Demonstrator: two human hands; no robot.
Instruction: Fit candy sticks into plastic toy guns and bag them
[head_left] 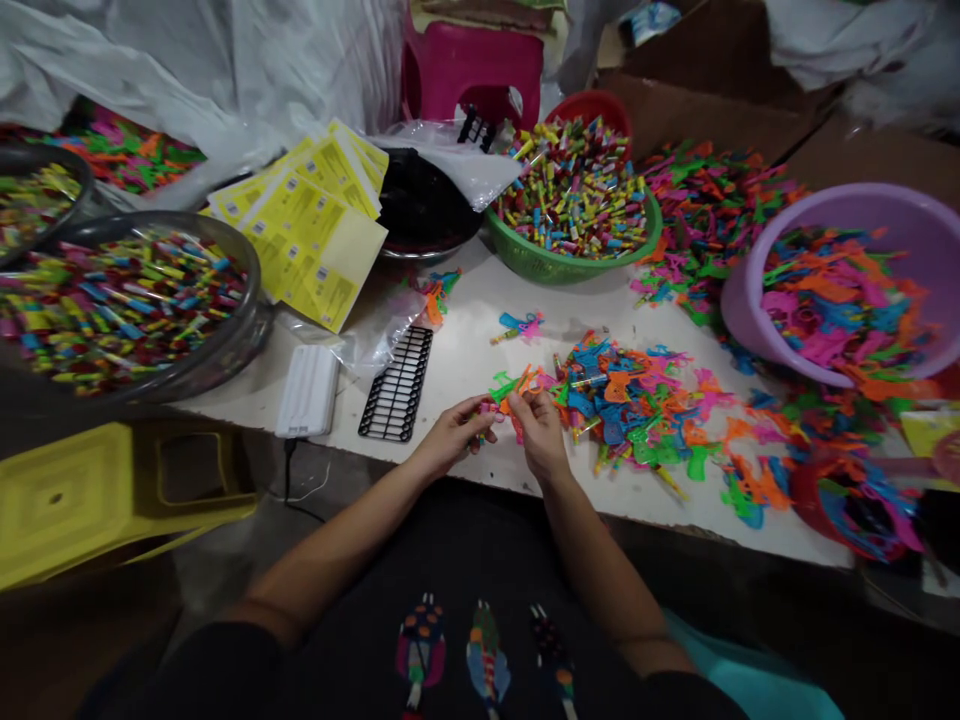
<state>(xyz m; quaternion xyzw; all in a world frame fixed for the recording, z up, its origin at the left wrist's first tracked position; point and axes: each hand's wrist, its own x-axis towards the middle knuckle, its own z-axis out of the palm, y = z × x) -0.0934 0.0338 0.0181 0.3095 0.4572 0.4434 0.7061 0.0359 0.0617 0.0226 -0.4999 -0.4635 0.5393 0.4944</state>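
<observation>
Close above the table's front edge, my two hands work side by side. My left hand (459, 432) is closed, with small pink and yellowish bits of a little tube showing at its fingertips. My right hand (540, 432) pinches small plastic toy guns (517, 385), green and orange, fanned out past its fingers. Just right of it lies a loose heap of toy guns (619, 395) in blue, orange, green and pink, with several colourful tubes among them. A blue and pink toy gun with a tube (523, 326) lies apart, beyond my hands.
A black plastic rack (397, 385) and a white box with a cable (307, 390) lie left. Tubes fill a green basin (555, 268) and a grey basin (251, 290). Yellow label sheets (304, 245) lean behind. A purple tub (750, 290) of toy guns stands right.
</observation>
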